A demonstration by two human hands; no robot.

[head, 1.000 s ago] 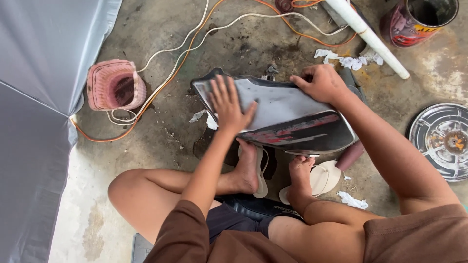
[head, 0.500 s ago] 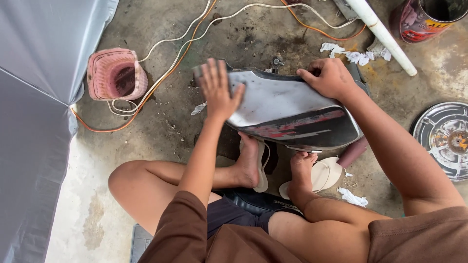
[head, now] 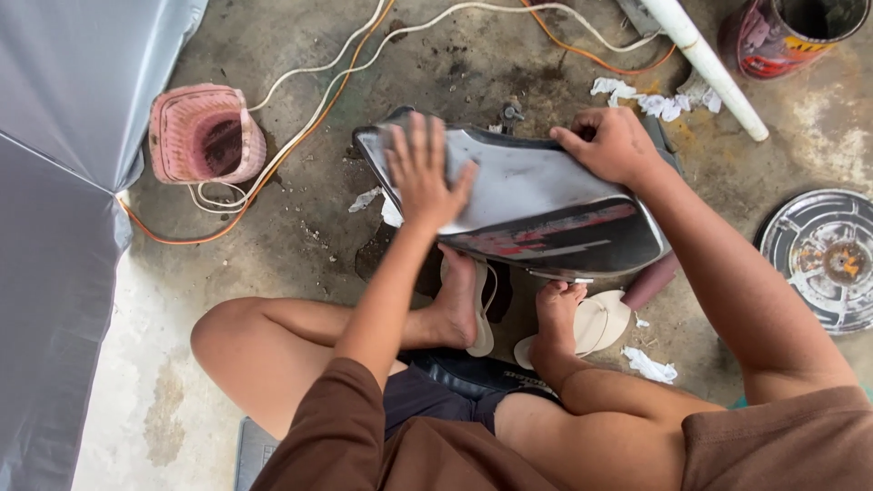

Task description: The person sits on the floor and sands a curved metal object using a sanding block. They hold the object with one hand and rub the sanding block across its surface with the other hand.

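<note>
A curved grey and black vehicle body panel (head: 536, 205) with worn red stripes rests in front of me above my bare feet. My left hand (head: 423, 173) lies flat on its upper left part, fingers spread, pressing a small grey sheet under the palm. My right hand (head: 614, 145) grips the panel's far right edge and steadies it. My feet (head: 509, 314) rest on pale sandals below the panel.
A pink woven basket (head: 205, 132) stands at the left beside white and orange cables (head: 309, 86). A white pipe (head: 705, 64) and a red can (head: 787, 36) lie at the top right. A round metal wheel part (head: 823, 259) sits right; grey sheeting (head: 55, 182) hangs left.
My left hand has slid back and forth across the panel's upper left. The view has shifted slightly. My right hand has kept its grip on the far edge.
</note>
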